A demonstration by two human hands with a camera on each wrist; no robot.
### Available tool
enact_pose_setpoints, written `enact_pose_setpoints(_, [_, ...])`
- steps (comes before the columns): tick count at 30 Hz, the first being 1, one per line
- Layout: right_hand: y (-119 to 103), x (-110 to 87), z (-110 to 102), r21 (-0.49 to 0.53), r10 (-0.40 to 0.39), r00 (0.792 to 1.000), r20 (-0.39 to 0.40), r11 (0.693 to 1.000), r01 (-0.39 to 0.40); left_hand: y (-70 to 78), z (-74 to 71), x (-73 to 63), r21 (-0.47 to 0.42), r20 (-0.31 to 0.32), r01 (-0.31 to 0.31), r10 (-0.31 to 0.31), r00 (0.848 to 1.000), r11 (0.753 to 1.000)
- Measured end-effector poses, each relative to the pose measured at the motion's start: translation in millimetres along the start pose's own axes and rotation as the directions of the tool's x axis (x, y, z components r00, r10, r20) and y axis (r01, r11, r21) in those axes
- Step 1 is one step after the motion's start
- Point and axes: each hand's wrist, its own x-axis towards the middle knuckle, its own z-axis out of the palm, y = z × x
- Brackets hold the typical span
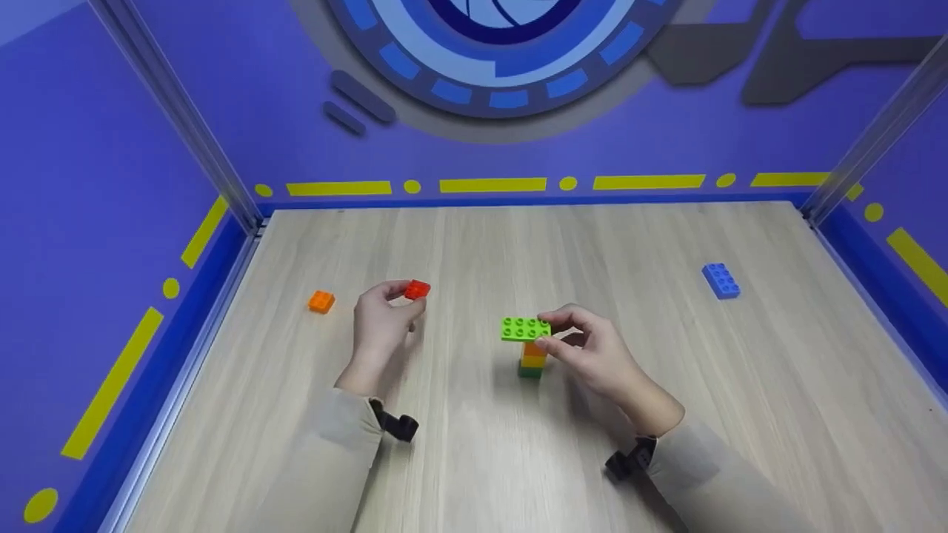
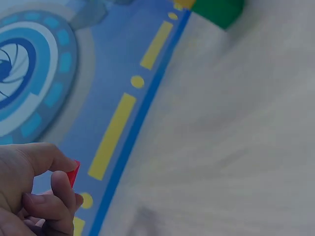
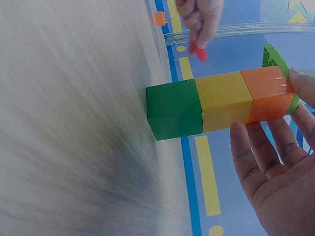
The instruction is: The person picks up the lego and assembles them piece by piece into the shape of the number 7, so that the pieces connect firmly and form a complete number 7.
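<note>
My left hand [image 1: 381, 320] pinches a small red brick [image 1: 418, 289] between thumb and fingers, raised above the table. In the left wrist view only a sliver of the red brick [image 2: 73, 174] shows past the fingertips. My right hand [image 1: 601, 357] grips the top of a brick tower by its flat light green plate [image 1: 524, 329]. Below the plate are an orange brick [image 3: 267, 94], a yellow brick [image 3: 224, 102] and a dark green brick [image 3: 174, 110] at the bottom. The plate juts out to the left of the tower. Whether the tower's base touches the table I cannot tell.
An orange brick [image 1: 321, 301] lies on the wooden table [image 1: 459, 459] left of my left hand. Farther right lies a blue brick [image 1: 720, 280]. Blue-purple printed panels [image 1: 503, 159] wall the table at the back and both sides, with metal posts at the corners.
</note>
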Motion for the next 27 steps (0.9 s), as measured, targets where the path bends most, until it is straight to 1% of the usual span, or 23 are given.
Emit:
enact_pose_setpoints(8, [1, -0.1, 2, -0.005, -0.005, 1.0, 0.0, 1.0, 0.005, 19.2, 2.5, -25.4, -0.039, 0.028, -0.088, 0.09, 0.996, 0.995])
enact_pose_setpoints(12, [0, 0.1, 4, 0.002, -0.002, 1.0, 0.003, 1.0, 0.002, 28.4, 2.3, -38.8, -0.069, 0.03, -0.109, 0.111, 0.993, 0.992])
enact_pose_setpoints(14, [0, -0.1, 4, 0.01, -0.001, 1.0, 0.002, 1.0, 0.001, 32.9, 3.7, -44.2, -0.09, 0.046, -0.118, 0.123, 0.991, 0.989])
enact_pose_setpoints(18, [-1, -0.9, 4, 0.038, 0.016, 1.0, -0.017, 0.999, -0.015, 40.1, 8.9, -50.6, -0.131, 0.107, -0.142, 0.156, 0.982, 0.981])
enact_pose_setpoints(20, [-1, -1.1, 4, 0.048, 0.027, 0.999, -0.024, 0.999, -0.026, 41.8, 11.6, -52.4, -0.15, 0.132, -0.143, 0.163, 0.978, 0.978])
enact_pose_setpoints(23, [0, -0.2, 3, 0.04, 0.031, 0.999, -0.031, 0.999, -0.03, 42.1, 14.7, -54.8, -0.174, 0.161, -0.119, 0.148, 0.976, 0.978])
enact_pose_setpoints(27, [1, 1.0, 2, 0.029, 0.012, 0.999, -0.035, 1.0, -0.011, 40.5, 18.8, -55.4, -0.193, 0.203, -0.091, 0.13, 0.971, 0.977])
